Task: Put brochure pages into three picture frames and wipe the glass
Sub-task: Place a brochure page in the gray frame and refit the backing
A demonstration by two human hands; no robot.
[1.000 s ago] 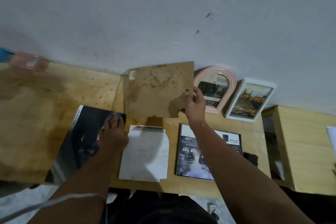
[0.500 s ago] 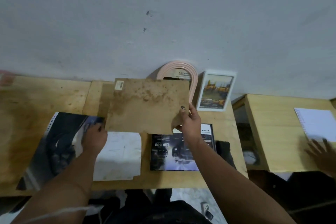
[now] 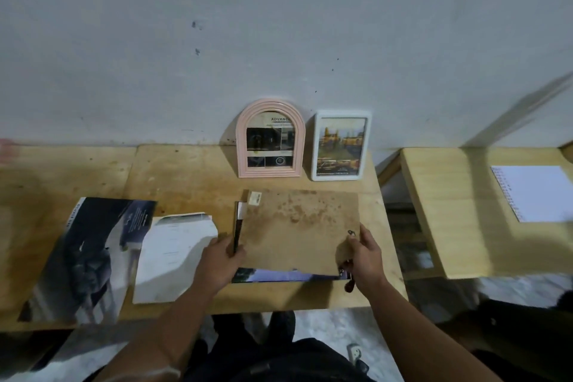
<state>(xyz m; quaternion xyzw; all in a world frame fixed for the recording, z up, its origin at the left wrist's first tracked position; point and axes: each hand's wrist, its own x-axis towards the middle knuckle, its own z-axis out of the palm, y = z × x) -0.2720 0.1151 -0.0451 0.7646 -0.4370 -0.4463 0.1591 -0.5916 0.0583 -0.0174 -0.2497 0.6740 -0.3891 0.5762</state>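
Note:
A stained brown backing board (image 3: 297, 229) lies flat over a dark-edged picture frame (image 3: 237, 231) and a brochure page (image 3: 279, 275) whose blue edge shows at the front. My left hand (image 3: 218, 263) grips the board's and frame's left edge. My right hand (image 3: 364, 256) holds the board's right front corner. A pink arched frame (image 3: 270, 139) and a white frame (image 3: 341, 146), each holding a printed page, lean upright against the wall behind.
A dark brochure (image 3: 90, 254) lies open at the left of the wooden table (image 3: 186, 177), with a white sheet (image 3: 173, 257) beside it. A second wooden surface (image 3: 459, 211) at the right carries a spiral notebook (image 3: 533, 192).
My right hand brought the backing board down from upright onto the page and frame on the table. My left hand left the dark brochure and took the board's left edge.

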